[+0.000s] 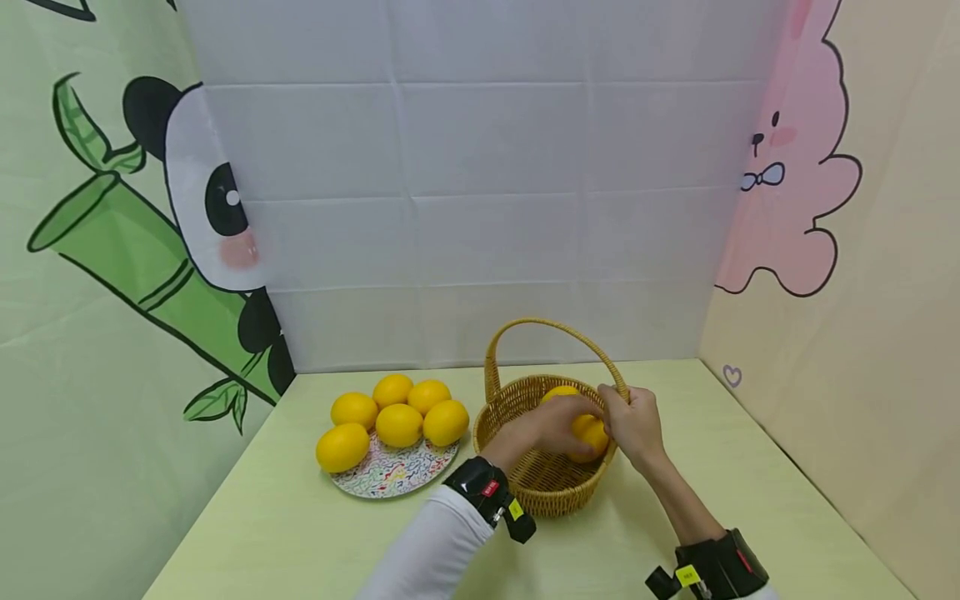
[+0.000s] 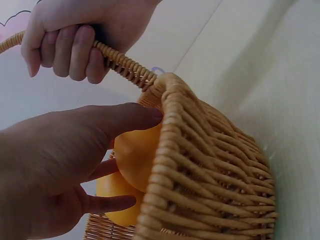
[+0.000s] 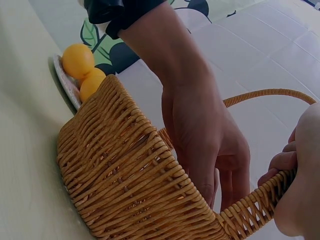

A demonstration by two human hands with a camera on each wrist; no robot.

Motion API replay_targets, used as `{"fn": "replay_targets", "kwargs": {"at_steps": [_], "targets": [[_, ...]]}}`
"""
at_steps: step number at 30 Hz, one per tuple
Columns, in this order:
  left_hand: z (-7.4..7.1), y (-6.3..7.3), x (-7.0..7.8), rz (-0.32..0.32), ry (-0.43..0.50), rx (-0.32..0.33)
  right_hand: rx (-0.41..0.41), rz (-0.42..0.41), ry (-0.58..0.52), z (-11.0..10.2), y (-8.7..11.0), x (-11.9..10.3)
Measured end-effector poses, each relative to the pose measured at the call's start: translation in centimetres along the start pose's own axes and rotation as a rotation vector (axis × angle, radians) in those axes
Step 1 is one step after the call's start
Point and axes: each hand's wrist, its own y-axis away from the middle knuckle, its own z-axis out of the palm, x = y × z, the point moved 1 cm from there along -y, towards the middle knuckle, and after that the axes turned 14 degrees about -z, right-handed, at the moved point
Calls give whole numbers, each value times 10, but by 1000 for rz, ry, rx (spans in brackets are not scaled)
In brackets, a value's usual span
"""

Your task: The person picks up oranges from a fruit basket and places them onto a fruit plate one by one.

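A woven wicker basket with a tall arched handle stands on the table. My right hand grips the handle near its right foot, fingers curled round it in the left wrist view. Reaching in over the rim, my left hand has its thumb and fingers spread about a yellow lemon. Its thumb lies across the top of that lemon, close by the rim. A second lemon sits against the first inside the basket. In the right wrist view the basket wall hides the left fingertips.
Left of the basket is a round plate with a colourful pattern, holding several lemons piled toward its back. A pale wall cloth rises behind the table. Printed cloths hang on both sides.
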Motion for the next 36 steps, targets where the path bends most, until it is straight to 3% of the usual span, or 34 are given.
{"fn": "replay_targets", "kwargs": {"at_steps": [4,12,24,36], "targets": [[2,0,4,-13,-13,-16,-5,3,-3,0,-1,-2],[9,0,6,47,-97,-46,23,-6,47,0,1,-6],[10,2,3,49,-94,-75,22,-9,64,0,0,-2],[2,14,-6,-21,-26,-65,14,-3,48,0,1,1]]}}
